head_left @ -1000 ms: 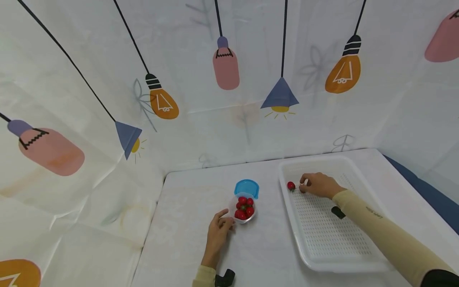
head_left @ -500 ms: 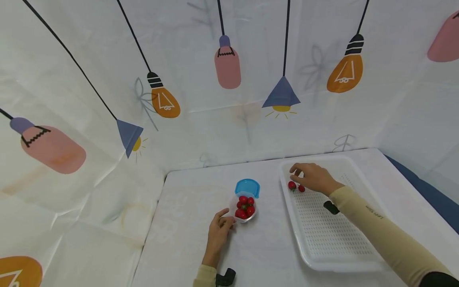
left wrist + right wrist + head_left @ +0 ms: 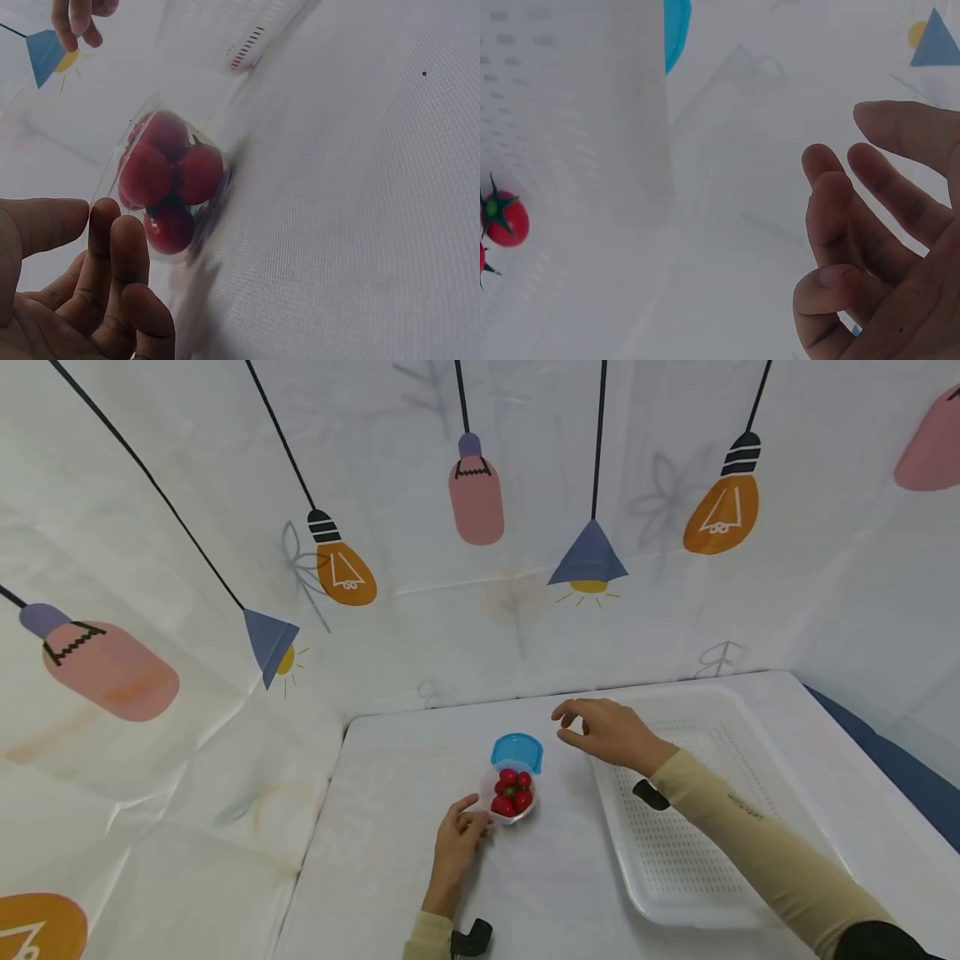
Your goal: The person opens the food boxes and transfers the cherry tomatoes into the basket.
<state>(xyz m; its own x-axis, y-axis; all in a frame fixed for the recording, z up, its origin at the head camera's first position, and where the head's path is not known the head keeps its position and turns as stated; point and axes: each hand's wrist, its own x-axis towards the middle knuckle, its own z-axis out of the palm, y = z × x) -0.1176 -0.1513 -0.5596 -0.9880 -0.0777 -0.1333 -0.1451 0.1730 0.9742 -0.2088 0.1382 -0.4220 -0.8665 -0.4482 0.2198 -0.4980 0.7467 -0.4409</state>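
Observation:
A small clear plastic container (image 3: 206,217) full of red cherry tomatoes (image 3: 513,793) stands on the white-covered table, its blue lid (image 3: 517,750) folded back behind it. My left hand (image 3: 459,845) is at its near left side, thumb and fingertips pinching the rim in the left wrist view. My right hand (image 3: 611,731) hovers over the far left edge of the white perforated tray (image 3: 633,872); its fingers are loosely bent and nothing is between them. Cherry tomatoes with green stems (image 3: 508,219) lie in the tray in the right wrist view, hidden behind my hand in the head view.
The tray fills the right part of the table (image 3: 397,827). A white cloth wall (image 3: 420,643) printed with lamps rises behind the table and along its sides. Dark blue fabric (image 3: 877,743) shows beyond the right edge.
My right hand lets go of a cherry tomato beside another in the tray, lifts with fingers spread, and moves left toward the plastic container. My left hand stays at the container.

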